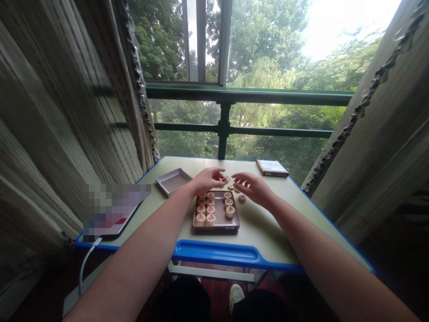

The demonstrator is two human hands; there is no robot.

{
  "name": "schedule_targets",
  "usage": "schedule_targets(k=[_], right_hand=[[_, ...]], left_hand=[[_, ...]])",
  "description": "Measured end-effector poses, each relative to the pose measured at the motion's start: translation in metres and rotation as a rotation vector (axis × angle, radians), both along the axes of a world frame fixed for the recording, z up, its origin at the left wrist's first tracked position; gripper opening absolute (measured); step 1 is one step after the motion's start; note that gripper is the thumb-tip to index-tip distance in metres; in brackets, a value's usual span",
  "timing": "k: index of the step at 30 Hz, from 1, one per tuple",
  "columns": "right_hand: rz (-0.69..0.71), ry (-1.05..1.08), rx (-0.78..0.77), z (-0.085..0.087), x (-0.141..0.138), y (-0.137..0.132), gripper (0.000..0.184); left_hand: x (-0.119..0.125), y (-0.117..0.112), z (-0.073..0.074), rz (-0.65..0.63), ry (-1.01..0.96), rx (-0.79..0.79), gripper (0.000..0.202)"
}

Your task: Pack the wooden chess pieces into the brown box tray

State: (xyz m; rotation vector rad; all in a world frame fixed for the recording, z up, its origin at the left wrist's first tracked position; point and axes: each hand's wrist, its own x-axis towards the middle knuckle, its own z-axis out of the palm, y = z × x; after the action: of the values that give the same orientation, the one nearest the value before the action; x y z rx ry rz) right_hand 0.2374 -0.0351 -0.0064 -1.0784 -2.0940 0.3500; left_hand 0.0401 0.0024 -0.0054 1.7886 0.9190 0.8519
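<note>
My left hand (210, 180) is beyond the far edge of an open box, thumb and fingers around a round wooden Chinese chess piece (225, 180). My right hand (254, 187) hovers to the right with fingers curved and apart, and no piece shows in it. Loose pieces lie between and below the hands, one of them a chess piece (241, 197) under my right hand. The box (219, 222) holds red-marked pieces (210, 209) stacked at its left and dark-marked pieces (229, 211) along its right side. My left forearm and hand partly cover its far left corner.
A shallow grey lid (174, 181) lies at the left of the pale, blue-edged table (268, 237). Near the left edge rests a tablet-like device (124, 219) with a white cable (85, 264). A flat box (272, 168) sits at the back right. Curtains flank the window.
</note>
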Motion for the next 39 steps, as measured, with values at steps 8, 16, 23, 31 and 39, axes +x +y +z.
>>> schedule_targets(k=[8, 16, 23, 31, 39], right_hand=[[0.075, 0.044, -0.013, -0.003, -0.006, -0.001, 0.015], [0.078, 0.118, 0.034, -0.001, -0.004, -0.002, 0.015], [0.117, 0.038, 0.072, 0.002, -0.006, -0.007, 0.021], [0.102, -0.042, 0.08, 0.007, -0.003, -0.008, 0.02], [-0.083, -0.108, 0.124, 0.01, 0.011, -0.005, 0.019]], left_hand=[[0.002, -0.009, 0.005, -0.097, -0.212, -0.163, 0.063], [0.003, -0.01, 0.012, -0.111, -0.337, -0.207, 0.053], [0.0, -0.011, 0.012, -0.181, -0.3, -0.262, 0.057], [-0.003, -0.015, 0.016, -0.246, -0.274, -0.282, 0.048], [-0.008, -0.004, 0.007, 0.136, 0.098, 0.051, 0.029]])
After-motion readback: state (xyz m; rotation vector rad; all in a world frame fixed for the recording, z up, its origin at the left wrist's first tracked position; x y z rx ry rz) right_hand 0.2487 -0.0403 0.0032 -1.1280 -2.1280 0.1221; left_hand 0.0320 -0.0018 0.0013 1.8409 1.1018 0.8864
